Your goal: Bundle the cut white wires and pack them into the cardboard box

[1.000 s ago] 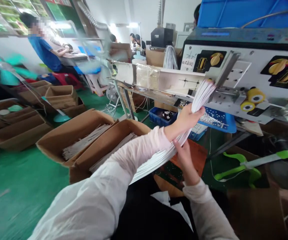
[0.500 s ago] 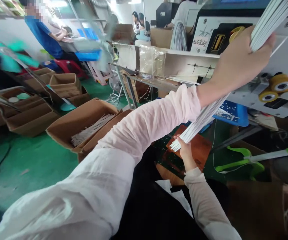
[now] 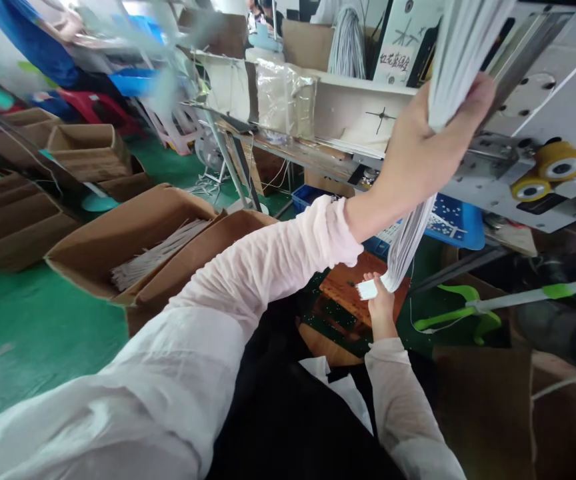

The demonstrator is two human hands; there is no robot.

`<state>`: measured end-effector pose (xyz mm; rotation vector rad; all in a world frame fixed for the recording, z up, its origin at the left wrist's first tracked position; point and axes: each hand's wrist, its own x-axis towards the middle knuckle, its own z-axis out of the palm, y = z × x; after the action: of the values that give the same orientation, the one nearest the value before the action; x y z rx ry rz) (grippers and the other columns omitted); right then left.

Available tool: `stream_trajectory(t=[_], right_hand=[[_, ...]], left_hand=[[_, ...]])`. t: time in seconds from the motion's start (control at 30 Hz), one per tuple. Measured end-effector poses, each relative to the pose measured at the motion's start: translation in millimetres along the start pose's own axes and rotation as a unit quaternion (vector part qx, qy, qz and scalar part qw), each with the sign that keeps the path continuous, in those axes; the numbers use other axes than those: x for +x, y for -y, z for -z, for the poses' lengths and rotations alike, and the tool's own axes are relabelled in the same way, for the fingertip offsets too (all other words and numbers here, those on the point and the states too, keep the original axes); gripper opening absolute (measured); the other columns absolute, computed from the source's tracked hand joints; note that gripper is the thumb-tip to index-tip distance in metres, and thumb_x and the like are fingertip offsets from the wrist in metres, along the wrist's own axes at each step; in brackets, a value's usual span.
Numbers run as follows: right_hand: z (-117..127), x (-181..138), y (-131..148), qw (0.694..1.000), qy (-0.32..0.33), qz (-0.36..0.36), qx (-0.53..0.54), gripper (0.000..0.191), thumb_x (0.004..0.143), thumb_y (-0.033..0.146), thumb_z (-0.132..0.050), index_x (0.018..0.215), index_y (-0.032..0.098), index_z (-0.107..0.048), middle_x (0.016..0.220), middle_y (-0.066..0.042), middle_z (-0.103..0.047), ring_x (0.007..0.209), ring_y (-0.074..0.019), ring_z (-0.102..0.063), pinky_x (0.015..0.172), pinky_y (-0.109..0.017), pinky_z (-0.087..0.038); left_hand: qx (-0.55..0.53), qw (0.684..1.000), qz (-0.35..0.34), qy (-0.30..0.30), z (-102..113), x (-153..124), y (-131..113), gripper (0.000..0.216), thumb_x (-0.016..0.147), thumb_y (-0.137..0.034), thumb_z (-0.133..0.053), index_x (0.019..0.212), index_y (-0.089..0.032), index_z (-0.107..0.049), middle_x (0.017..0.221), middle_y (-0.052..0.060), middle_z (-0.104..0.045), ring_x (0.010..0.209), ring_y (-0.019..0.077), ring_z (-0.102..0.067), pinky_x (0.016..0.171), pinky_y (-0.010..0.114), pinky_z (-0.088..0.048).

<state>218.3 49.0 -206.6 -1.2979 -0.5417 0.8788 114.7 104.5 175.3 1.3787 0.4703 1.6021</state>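
A thick bundle of long white wires (image 3: 411,239) runs slantwise from the machine's front down toward my lap. High up, my left hand (image 3: 428,143) is wrapped round the bundle, whose upper part passes beyond the top edge of the view. Lower down, my right hand (image 3: 382,308) grips the bundle near its bottom end, where the wire tips lie side by side and the bundle bends sharply. My left forearm hides part of what lies behind it.
A machine with yellow rollers (image 3: 561,165) stands at the right. Below it are a blue tray (image 3: 473,227) with small white bits and an orange-brown stool (image 3: 341,288). Leftward, a cardboard box (image 3: 85,243) holds more wires. A green-legged stand (image 3: 483,308) is at right.
My left hand has moved left and slightly down in view with the bundle. The bundle's lower end, straight before, now bends at my right hand. The whole view has shifted.
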Motion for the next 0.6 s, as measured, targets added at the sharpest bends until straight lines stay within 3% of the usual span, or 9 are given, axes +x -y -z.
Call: stream_trajectory(t=[0.1,0.23,0.33,0.5,0.6], right_hand=[[13.3,11.8,7.1,1.000,-0.005,0.011,-0.013,0.054,0.067,0.056,-0.076,0.098,0.012,-0.065,0.091,-0.013,-0.076,0.085,-0.0249,-0.074,0.071,-0.037,-0.060],[37.1,24.3,11.9,0.997,-0.006,0.033,-0.070,0.046,0.066,0.046,-0.078,0.094,0.011,-0.069,0.087,-0.011,-0.075,0.078,-0.0226,-0.071,0.063,-0.031,-0.057],[49.1,31.1,2.2,0.992,-0.011,0.044,-0.121,0.038,0.064,0.037,-0.077,0.091,0.011,-0.070,0.083,-0.008,-0.075,0.074,-0.0208,-0.069,0.062,-0.029,-0.054],[60.6,37.6,-12.4,0.981,0.000,0.050,-0.188,0.025,0.068,0.032,-0.064,0.081,0.012,-0.069,0.066,-0.003,-0.069,0.061,-0.0178,-0.062,0.056,-0.028,-0.050],[65.9,40.0,-10.4,0.974,0.011,0.076,-0.213,0.029,0.070,0.032,-0.060,0.088,0.011,-0.070,0.075,-0.006,-0.072,0.071,-0.0197,-0.065,0.065,-0.031,-0.053]], left_hand=[[-0.095,0.995,-0.003,0.016,22.5,-7.1,-4.4,0.024,0.098,-0.013,-0.047,0.079,-0.026,-0.051,0.055,-0.006,-0.038,0.049,0.0102,-0.043,0.053,0.026,-0.040],[-0.138,0.990,0.028,-0.025,61.4,-25.6,-11.5,0.016,0.095,-0.014,-0.054,0.081,-0.021,-0.056,0.068,-0.004,-0.052,0.064,0.0111,-0.059,0.068,0.028,-0.052],[-0.115,0.988,0.056,-0.088,87.4,-44.1,3.4,0.012,0.089,-0.026,-0.067,0.082,-0.021,-0.058,0.078,-0.002,-0.059,0.080,0.0139,-0.067,0.081,0.031,-0.055],[-0.064,0.979,0.110,-0.158,116.2,-66.4,38.0,0.027,0.083,-0.039,-0.073,0.074,-0.020,-0.056,0.070,-0.003,-0.054,0.068,0.0104,-0.060,0.079,0.030,-0.057],[-0.062,0.974,0.112,-0.189,129.3,-72.3,39.7,0.032,0.081,-0.042,-0.075,0.071,-0.020,-0.054,0.067,-0.004,-0.051,0.065,0.0101,-0.057,0.080,0.030,-0.057]])
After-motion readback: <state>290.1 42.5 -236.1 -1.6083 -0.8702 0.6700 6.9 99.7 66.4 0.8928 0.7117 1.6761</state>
